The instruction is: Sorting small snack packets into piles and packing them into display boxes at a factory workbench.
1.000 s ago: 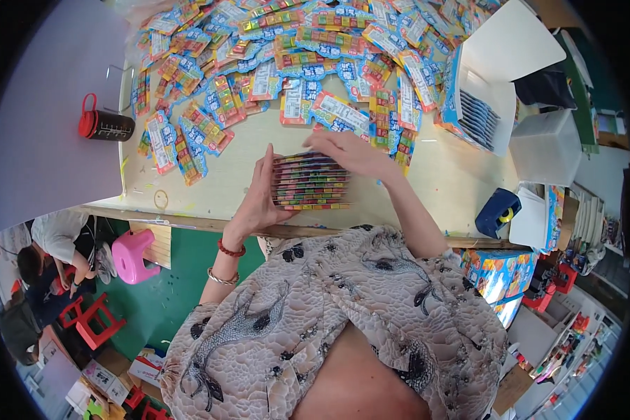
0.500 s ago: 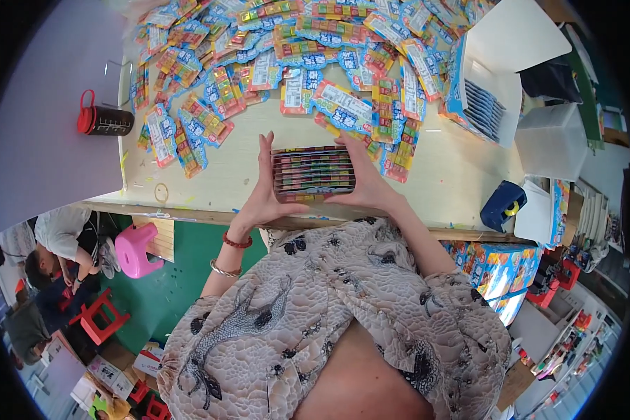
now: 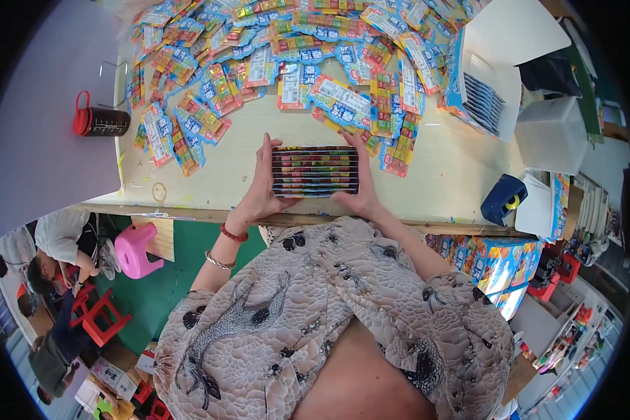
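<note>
Between my hands, close to the table's front edge, a stack of candy packs point(image 3: 315, 172) is gripped by its two ends, the packs' edges lined up in rows. My left hand point(image 3: 262, 183) presses the left end, thumb along the near side. At the right end my right hand point(image 3: 361, 180) closes in the same way. Beyond my fingers, many loose candy packs point(image 3: 339, 101) in blue, red and yellow lie heaped over the far part of the table. An open display box point(image 3: 500, 84) at the far right holds a row of upright packs.
A dark bottle with a red lid point(image 3: 101, 122) stands at the left. At the right are a blue tape dispenser point(image 3: 502, 199) and a translucent bin point(image 3: 551, 136). Packed cartons point(image 3: 493, 266) sit below the table's right side. A pink stool point(image 3: 138, 250) and people are at lower left.
The stack has become more even and faces up more squarely between my hands. My right hand has shifted slightly, its thumb now nearer the stack's near edge.
</note>
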`<state>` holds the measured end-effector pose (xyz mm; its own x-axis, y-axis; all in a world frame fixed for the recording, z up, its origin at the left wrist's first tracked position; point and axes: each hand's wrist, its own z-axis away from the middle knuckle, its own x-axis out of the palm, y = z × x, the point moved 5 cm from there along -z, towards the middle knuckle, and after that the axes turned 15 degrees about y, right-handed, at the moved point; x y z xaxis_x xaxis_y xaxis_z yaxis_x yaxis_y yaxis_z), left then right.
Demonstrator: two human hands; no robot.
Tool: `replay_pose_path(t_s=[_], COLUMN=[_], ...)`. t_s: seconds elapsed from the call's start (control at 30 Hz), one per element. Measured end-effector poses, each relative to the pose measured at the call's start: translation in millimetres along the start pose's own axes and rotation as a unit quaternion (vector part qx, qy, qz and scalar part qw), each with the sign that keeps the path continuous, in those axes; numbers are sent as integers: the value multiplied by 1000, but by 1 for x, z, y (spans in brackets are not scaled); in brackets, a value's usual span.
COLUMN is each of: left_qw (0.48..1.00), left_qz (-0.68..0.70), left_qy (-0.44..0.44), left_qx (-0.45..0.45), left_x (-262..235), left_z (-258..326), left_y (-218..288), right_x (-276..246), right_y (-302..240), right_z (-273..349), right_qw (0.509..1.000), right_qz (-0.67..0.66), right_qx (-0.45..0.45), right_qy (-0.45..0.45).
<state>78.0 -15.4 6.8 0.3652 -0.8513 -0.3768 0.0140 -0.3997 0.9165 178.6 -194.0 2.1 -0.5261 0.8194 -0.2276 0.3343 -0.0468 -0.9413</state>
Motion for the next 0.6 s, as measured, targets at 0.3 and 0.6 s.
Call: replay_pose_path(t_s=[0.3,0.6], left_qw=[999,992], left_qz=[0,-119], left_qy=[26,-13], left_qx=[17,34], left_x=[0,-6], left_z=[3,-7], left_y=[7,1], right_x=[-7,-23], right_y=[-9,18], right_z=[-4,-9], right_qw=[989,960], right_qz=[-116,-216], right_qx=[25,180], right_qy=[92,-3])
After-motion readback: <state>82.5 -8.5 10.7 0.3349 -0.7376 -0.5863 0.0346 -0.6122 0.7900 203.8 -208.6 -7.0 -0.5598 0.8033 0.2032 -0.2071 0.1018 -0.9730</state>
